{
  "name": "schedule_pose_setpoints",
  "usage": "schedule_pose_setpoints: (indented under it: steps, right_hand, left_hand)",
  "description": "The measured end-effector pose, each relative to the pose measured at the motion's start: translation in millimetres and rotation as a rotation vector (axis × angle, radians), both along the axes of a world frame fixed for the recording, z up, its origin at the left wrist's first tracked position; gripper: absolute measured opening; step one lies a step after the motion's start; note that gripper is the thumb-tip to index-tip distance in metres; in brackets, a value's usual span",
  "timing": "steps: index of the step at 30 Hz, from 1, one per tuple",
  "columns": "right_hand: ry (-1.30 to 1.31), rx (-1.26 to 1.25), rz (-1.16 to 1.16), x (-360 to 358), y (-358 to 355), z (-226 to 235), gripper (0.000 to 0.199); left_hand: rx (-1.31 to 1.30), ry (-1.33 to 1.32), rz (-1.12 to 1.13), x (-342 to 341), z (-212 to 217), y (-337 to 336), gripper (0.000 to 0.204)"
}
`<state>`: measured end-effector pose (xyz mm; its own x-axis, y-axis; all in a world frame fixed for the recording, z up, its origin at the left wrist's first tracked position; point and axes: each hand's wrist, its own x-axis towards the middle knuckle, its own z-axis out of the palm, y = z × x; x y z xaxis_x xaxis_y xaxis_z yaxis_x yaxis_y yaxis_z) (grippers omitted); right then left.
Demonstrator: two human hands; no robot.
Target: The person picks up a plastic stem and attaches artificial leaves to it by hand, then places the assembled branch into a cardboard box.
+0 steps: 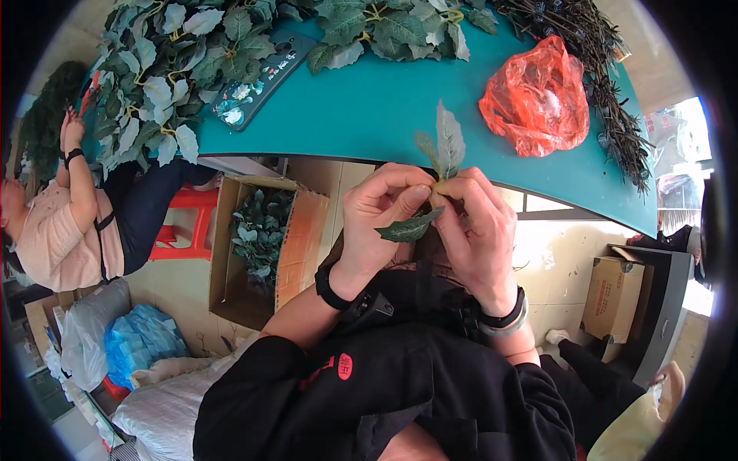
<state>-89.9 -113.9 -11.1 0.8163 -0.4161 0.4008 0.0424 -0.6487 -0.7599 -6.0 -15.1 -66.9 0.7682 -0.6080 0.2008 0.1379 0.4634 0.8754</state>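
Note:
Close together at the near edge of the green table [369, 100], both my hands pinch one artificial leaf sprig [450, 142]. My left hand [384, 211] grips it between thumb and forefinger from the left. From the right, the thumb and fingers of my right hand [477, 219] close on the joint where its leaves meet. Pale grey-green leaves of the sprig point up, away from me, and one darker leaf hangs below my fingertips. The exact spot under the fingertips is hidden. Heaps of similar leaf sprigs [384, 27] lie along the far side of the table.
A phone in a floral case [261, 81] lies beside the leaves. At right are a crumpled red plastic bag [538, 100] and a bundle of dark brown stems [615, 107]. Below left stands a cardboard box [304, 238] holding leaves. A co-worker [69, 223] sits far left near a red stool [184, 223].

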Motion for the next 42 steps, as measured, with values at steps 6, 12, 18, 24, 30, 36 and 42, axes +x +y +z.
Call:
schedule_pose_setpoints:
  steps: [6, 12, 18, 24, 30, 36, 42]
  right_hand:
    - [0.001, 0.03, 0.014, -1, -9, 1, 0.011]
    - [-0.048, 0.051, -0.096, -4, -14, -3, 0.012]
    - [-0.078, 0.26, -0.056, -7, -7, -2, 0.029]
    - [-0.145, 0.41, -0.057, -17, -7, 2, 0.044]
    - [-0.054, 0.304, -0.013, -32, 0, 6, 0.046]
    - [-0.06, 0.271, -0.003, -46, 14, 12, 0.045]
    - [-0.081, 0.102, 0.027, -65, 26, 18, 0.042]
  left_hand:
    - [-0.043, 0.192, -0.139, 6, -1, -5, 0.012]
    - [0.343, -0.225, -0.112, 12, -1, 7, 0.012]
    - [0.453, -0.484, -0.049, 9, -5, 10, 0.011]
    - [0.289, 0.033, -0.134, 11, -7, 16, 0.015]
    - [0.132, 0.224, -0.256, 8, 0, 28, 0.017]
    - [0.089, 0.374, -0.319, 0, 7, 48, 0.016]
    - [0.22, 0.294, -0.234, 1, -4, 111, 0.015]
